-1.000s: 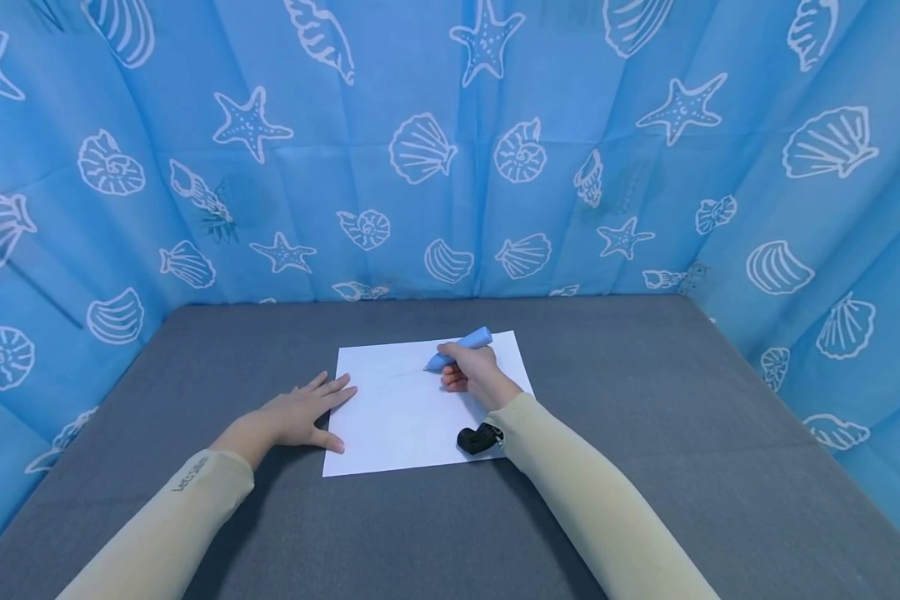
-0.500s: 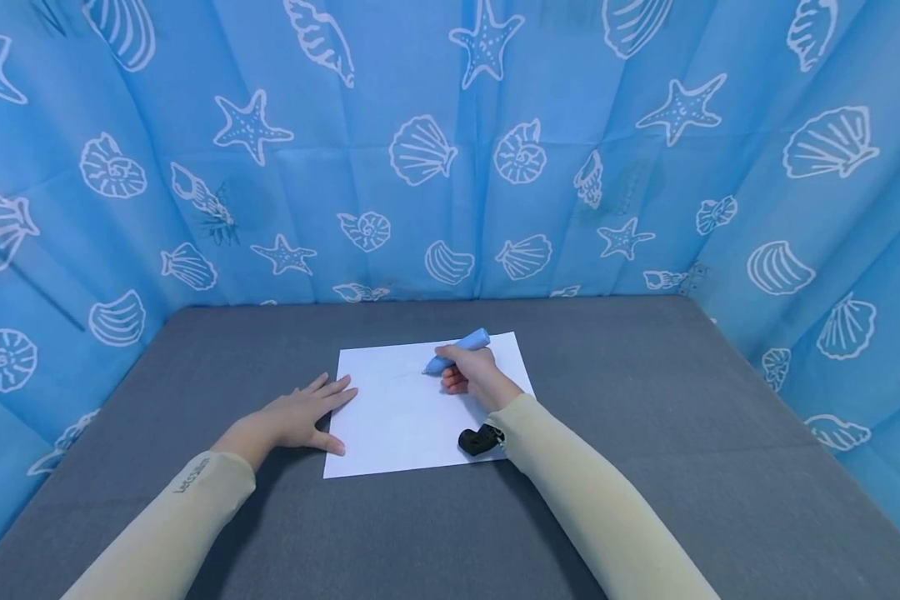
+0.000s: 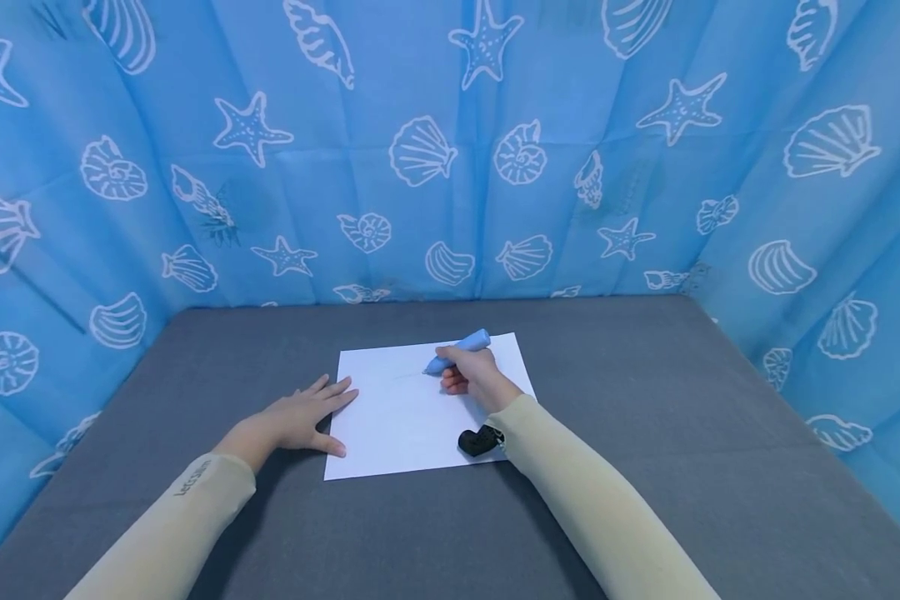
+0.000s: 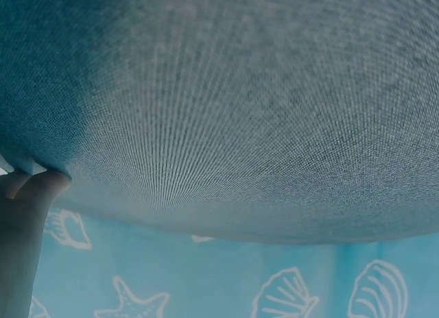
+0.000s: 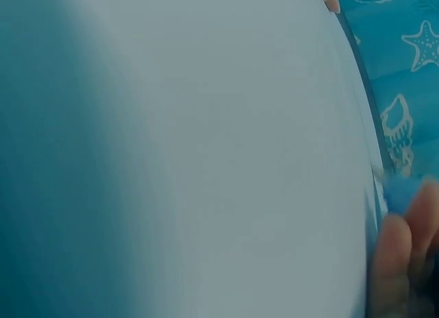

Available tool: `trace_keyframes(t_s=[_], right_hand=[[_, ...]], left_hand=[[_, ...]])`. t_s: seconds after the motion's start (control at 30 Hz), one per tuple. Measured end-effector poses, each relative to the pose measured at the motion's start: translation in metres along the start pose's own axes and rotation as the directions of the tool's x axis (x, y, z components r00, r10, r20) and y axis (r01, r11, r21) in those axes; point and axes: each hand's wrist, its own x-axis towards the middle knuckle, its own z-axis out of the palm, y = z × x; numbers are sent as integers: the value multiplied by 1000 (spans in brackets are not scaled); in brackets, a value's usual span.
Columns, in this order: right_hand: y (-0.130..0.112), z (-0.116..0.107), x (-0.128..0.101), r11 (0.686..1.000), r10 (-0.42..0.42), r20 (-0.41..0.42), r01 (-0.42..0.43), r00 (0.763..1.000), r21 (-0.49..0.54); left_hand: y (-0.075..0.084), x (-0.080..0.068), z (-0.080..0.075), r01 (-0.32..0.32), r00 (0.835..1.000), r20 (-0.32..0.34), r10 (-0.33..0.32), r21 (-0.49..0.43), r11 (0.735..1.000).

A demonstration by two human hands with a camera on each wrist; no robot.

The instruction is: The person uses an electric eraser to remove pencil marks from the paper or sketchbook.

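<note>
A white sheet of paper (image 3: pixel 390 433) lies on the grey table. My right hand (image 3: pixel 476 375) pinches a thick blue pen (image 3: pixel 474 340) over the sheet's upper right part, its narrow tip down at the paper. In the right wrist view, a blurred bit of the blue pen (image 5: pixel 401 189) shows beside the fingertips (image 5: pixel 392 239). A faint thin line runs across the paper left of the tip. My left hand (image 3: pixel 300 417) rests with fingers spread over the sheet's left edge; in the left wrist view only part of that hand (image 4: pixel 31 208) appears.
The grey cloth-covered table (image 3: pixel 607 358) spreads around the sheet. A blue curtain (image 3: pixel 450 200) with white shells and starfish hangs behind and along both sides. A black wrist-worn piece (image 3: pixel 478 440) under the right sleeve sits over the paper's lower right.
The pen's tip has shifted very slightly left over the paper in my right hand. My left hand and the sheet keep their places.
</note>
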Motion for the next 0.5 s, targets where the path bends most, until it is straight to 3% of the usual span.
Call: trace_keyframes(t_s=[0.5], right_hand=[[1,-2,2,1000,1,12,-1,1000,2]], left_hand=[[2,0,0,-8,1000,-3,8,0,1000]])
